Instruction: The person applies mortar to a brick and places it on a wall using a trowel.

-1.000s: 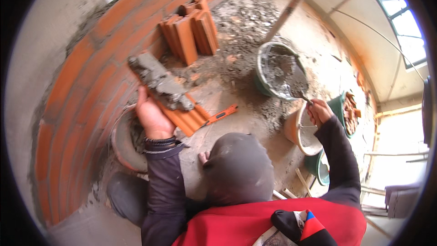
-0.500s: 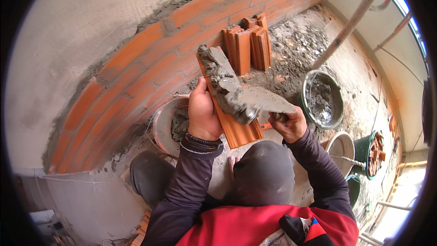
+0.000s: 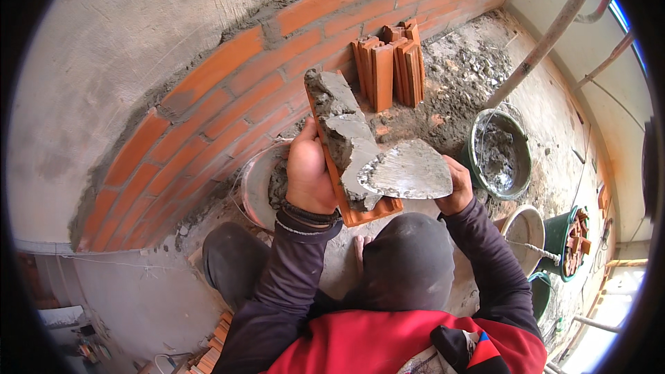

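My left hand is closed around an orange clay brick, held tilted above my knees. Grey wet mortar covers most of the brick's upper face, leaving its near end bare. My right hand grips a trowel, its handle mostly hidden by the blade and fingers. The mortar-smeared blade lies broad side up, its left edge touching the mortar on the brick.
A curved brick wall runs along the left and far side. Broken bricks stand upright by it. One mortar bucket is at left, another at right beside a slanted pole. A green bucket holds brick pieces.
The trowel blade has turned flatter, showing its broad face, and moved toward the brick's near end. Mortar there is now spread smoother and wider. My left hand keeps its hold.
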Demonstrator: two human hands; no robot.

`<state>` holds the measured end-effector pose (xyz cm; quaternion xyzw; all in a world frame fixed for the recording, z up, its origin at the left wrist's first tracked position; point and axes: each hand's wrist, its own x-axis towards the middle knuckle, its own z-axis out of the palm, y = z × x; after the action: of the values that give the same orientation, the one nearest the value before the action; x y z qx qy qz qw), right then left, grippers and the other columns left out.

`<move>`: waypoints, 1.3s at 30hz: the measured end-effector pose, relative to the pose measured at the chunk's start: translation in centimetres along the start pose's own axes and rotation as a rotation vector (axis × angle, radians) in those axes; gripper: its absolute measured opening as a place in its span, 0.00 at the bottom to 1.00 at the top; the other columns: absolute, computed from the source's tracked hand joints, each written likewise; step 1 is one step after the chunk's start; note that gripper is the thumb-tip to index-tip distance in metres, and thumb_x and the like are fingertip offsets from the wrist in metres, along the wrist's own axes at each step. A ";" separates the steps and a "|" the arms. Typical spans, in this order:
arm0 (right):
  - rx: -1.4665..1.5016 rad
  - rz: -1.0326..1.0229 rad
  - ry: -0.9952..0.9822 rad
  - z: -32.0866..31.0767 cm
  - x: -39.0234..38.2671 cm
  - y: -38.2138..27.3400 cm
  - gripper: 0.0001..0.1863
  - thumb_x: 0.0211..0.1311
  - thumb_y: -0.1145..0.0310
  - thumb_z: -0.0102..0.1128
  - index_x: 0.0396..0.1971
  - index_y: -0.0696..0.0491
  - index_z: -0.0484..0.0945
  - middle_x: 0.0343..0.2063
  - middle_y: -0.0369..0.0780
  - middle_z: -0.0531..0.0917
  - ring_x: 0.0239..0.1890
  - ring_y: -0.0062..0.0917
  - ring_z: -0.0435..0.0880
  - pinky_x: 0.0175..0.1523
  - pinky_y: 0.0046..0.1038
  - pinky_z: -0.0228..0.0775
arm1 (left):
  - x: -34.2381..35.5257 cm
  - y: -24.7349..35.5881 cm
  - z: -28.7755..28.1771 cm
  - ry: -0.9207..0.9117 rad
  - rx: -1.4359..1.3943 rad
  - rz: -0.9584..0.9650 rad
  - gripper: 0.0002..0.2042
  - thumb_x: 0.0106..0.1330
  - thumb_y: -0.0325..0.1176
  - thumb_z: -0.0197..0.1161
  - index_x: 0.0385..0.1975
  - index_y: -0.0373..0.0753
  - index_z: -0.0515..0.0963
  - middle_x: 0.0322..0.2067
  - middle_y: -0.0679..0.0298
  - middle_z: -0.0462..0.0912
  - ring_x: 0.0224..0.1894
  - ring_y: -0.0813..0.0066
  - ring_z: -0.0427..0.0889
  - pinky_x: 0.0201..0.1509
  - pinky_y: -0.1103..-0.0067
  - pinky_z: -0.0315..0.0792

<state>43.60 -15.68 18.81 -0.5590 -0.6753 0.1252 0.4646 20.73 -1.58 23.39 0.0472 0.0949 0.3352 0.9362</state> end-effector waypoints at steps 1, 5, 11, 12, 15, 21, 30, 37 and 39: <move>-0.030 -0.007 0.005 -0.5 -0.3 0.3 0.14 0.39 0.79 0.65 0.32 0.57 0.80 0.23 0.42 0.76 0.25 0.36 0.77 0.30 0.29 0.68 | 0.0 0.0 0.1 0.000 -0.007 -0.010 0.25 0.75 0.47 0.32 0.53 0.35 0.71 0.46 0.54 0.79 0.46 0.59 0.80 0.51 0.64 0.75; -0.128 0.003 0.039 -2.8 -1.4 1.7 0.14 0.38 0.80 0.63 0.31 0.58 0.79 0.23 0.43 0.76 0.25 0.39 0.76 0.31 0.32 0.68 | 0.2 0.3 0.1 0.026 0.053 0.082 0.25 0.75 0.47 0.32 0.54 0.35 0.70 0.46 0.54 0.79 0.46 0.59 0.80 0.51 0.65 0.75; -0.068 0.315 -0.034 -5.5 1.3 -1.2 0.07 0.48 0.77 0.60 0.30 0.59 0.75 0.21 0.40 0.75 0.22 0.30 0.73 0.31 0.27 0.66 | -0.9 2.5 1.1 0.047 0.163 0.298 0.25 0.75 0.48 0.34 0.56 0.35 0.68 0.49 0.53 0.78 0.47 0.59 0.79 0.52 0.65 0.75; -0.007 0.355 -0.113 -5.7 2.5 -2.2 0.07 0.50 0.75 0.60 0.30 0.59 0.75 0.20 0.40 0.73 0.21 0.29 0.70 0.30 0.27 0.65 | -1.4 2.5 1.6 0.065 0.183 0.332 0.25 0.74 0.48 0.34 0.56 0.35 0.68 0.49 0.53 0.78 0.48 0.60 0.79 0.52 0.65 0.75; 0.182 0.352 -0.301 -5.0 5.8 -3.8 0.09 0.53 0.69 0.59 0.31 0.59 0.74 0.17 0.41 0.71 0.19 0.26 0.67 0.28 0.27 0.62 | -2.9 3.2 1.8 0.112 0.221 0.398 0.24 0.74 0.47 0.37 0.56 0.35 0.68 0.49 0.54 0.78 0.49 0.61 0.78 0.53 0.66 0.73; 0.034 0.137 -0.651 0.9 10.9 -2.4 0.13 0.51 0.66 0.58 0.33 0.60 0.75 0.18 0.48 0.75 0.23 0.43 0.74 0.32 0.36 0.67 | -9.7 4.9 0.8 0.276 0.311 0.532 0.25 0.73 0.48 0.40 0.57 0.34 0.68 0.50 0.54 0.78 0.53 0.61 0.76 0.59 0.69 0.69; -0.411 -0.378 -0.914 8.6 13.5 -2.5 0.12 0.46 0.75 0.55 0.34 0.51 0.78 0.31 0.43 0.81 0.32 0.42 0.81 0.38 0.41 0.73 | -22.1 8.7 1.2 0.316 0.097 1.033 0.20 0.71 0.43 0.39 0.50 0.38 0.72 0.48 0.58 0.79 0.44 0.56 0.78 0.57 0.60 0.69; -0.622 -0.678 -0.914 9.6 17.5 -6.1 0.08 0.49 0.73 0.55 0.26 0.48 0.84 0.28 0.40 0.80 0.32 0.39 0.81 0.38 0.39 0.73 | -28.7 10.3 2.5 0.357 0.188 1.330 0.18 0.70 0.38 0.37 0.48 0.35 0.70 0.45 0.54 0.77 0.48 0.56 0.75 0.57 0.60 0.68; -0.693 -0.741 -0.918 10.4 17.4 -5.6 0.08 0.49 0.71 0.55 0.24 0.48 0.85 0.28 0.40 0.80 0.33 0.37 0.80 0.39 0.39 0.71 | -30.3 11.1 2.2 0.457 0.220 1.396 0.18 0.70 0.38 0.37 0.49 0.35 0.70 0.46 0.54 0.76 0.50 0.56 0.74 0.57 0.60 0.68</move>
<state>33.02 1.24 25.58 -0.2974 -0.9518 -0.0411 -0.0623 -8.60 -12.33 31.65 0.1194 0.2681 0.8423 0.4521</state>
